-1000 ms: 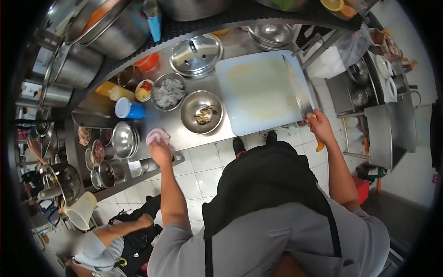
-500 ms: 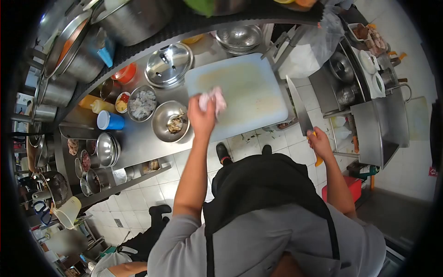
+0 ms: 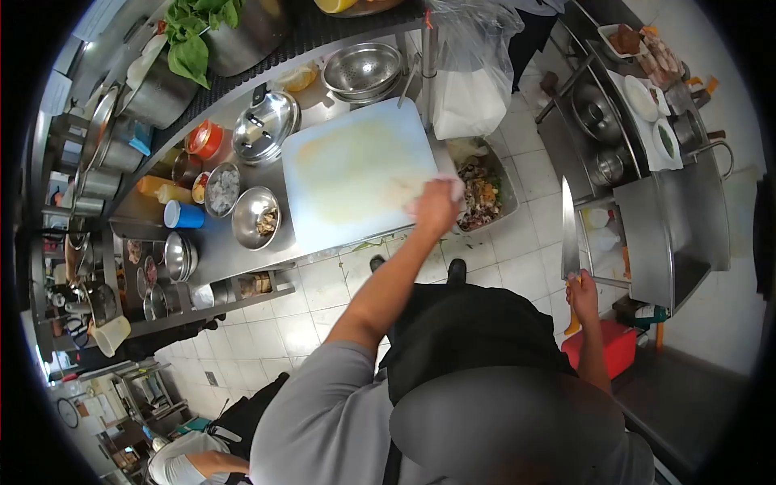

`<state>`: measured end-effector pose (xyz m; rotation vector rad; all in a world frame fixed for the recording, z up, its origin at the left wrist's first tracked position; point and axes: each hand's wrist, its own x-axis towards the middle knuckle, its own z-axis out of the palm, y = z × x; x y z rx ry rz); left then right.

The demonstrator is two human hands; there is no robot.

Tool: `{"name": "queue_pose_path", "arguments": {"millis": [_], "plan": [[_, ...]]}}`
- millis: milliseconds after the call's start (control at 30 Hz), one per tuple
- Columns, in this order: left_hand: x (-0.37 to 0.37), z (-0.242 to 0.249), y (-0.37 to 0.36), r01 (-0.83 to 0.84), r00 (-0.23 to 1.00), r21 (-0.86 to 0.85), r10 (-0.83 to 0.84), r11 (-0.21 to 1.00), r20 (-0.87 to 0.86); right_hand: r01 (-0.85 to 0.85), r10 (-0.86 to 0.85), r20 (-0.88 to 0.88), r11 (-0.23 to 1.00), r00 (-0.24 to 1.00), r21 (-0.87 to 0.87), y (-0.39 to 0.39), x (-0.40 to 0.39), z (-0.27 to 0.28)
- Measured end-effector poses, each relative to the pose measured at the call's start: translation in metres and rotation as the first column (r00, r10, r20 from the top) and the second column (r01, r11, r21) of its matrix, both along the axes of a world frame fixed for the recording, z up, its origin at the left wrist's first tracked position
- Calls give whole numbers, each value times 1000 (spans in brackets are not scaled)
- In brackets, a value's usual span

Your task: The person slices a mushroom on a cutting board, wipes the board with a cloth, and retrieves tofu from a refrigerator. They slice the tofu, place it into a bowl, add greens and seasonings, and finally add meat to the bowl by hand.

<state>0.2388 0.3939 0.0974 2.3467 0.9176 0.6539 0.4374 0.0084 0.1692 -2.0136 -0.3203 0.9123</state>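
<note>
Overhead, from the head camera, the left hand (image 3: 435,207) was clenched on a pale cloth (image 3: 454,187) at the board (image 3: 352,174)'s four o'clock corner, touching that edge. Just beyond, at three o'clock from the hand, sat a tray of scraps (image 3: 482,190). The right hand (image 3: 582,289) was closed round the handle of a knife (image 3: 569,230), held off the counter over the floor tiles, well apart from the board at about four o'clock from it.

By the look of it, the wipe was nearly through: the board showed bare apart from a yellowish stain, and the cloth had reached the far corner beside the tray; only that edge seemed left. Whether crumbs remained was too small to tell.

Its long axis ran nearly straight up the picture, tip toward twelve o'clock, handle toward six, with the flat of the blade facing the camera.

At nine o'clock of the board stood a bowl (image 3: 256,218), with a lid (image 3: 265,126) at eleven and a colander (image 3: 363,71) at twelve
</note>
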Motion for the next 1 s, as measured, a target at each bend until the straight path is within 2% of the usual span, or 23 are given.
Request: {"name": "queue_pose_path", "arguments": {"millis": [33,133,167,200,233,267,300,333,367,467,500,533,567,600,667,700,767,833,867,900,933,967,1000], "plan": [[5,19,-17,71,997,-91,-70,993,15,-36,36,-1,999,999,-14,0,9,-3],[-4,48,-18,66,974,-308,5,949,226,-128,138,-95,986,986,105,2,18,10],[-19,64,-7,38,962,-351,62,936,267,-131,142,-137,987,980,89,2,21,15],[-38,76,10,-51,958,-294,130,955,254,-135,145,-179,988,973,69,0,22,21],[-60,88,32,-106,945,-513,247,852,215,-137,144,-223,989,964,47,-3,23,23],[-84,80,61,-212,935,-318,287,924,209,-139,143,-210,990,967,33,-9,24,20],[-109,81,84,-281,949,21,275,960,153,-140,141,-197,990,970,19,-15,26,15],[-135,64,108,-326,945,217,324,920,48,-142,140,-183,990,973,6,-20,27,11],[-149,66,114,-384,898,267,425,884,-114,-132,131,-177,991,975,5,-24,28,8],[-115,47,83,-620,729,52,599,783,-331,-113,115,-155,993,981,21,-29,35,-1],[-107,-39,90,-388,851,349,477,853,-220,-115,119,-149,993,982,38,-26,39,-6],[-65,10,44,-471,863,92,480,877,-155,-120,125,-155,992,980,41,-30,37,-9],[-40,-7,29,-445,883,78,451,892,-132,-115,121,-159,992,980,42,-25,36,-7],[-19,4,10,-339,911,49,341,939,-231,-114,121,-152,992,981,52,-11,38,-4],[4,18,-15,-150,981,43,154,988,-114,-129,137,-142,990,980,61,2,39,3],[5,36,-13,-174,982,-122,163,977,-94,-145,153,-132,987,979,69,10,41,5],[6,71,-6,-177,984,-446,168,877,-61,-155,164,-123,985,979,76,15,42,7],[-19,102,33,-140,990,-565,98,813,-105,-151,159,-120,986,980,74,14,44,7],[-32,98,57,-167,985,-542,115,824,-128,-140,148,-123,988,981,67,11,44,8],[-48,66,88,-206,972,-349,149,914,-183,-130,136,-126,990,983,57,7,43,8],[-52,107,78,-375,773,91,366,923,-518,-118,124,-128,992,984,50,5,43,7],[-54,102,91,-483,678,16,386,875,-625,-111,113,-120,994,986,20,2,41,6],[-51,80,90,-477,700,106,450,872,-554,-107,105,-110,994,988,-10,-2,40,4]]}}
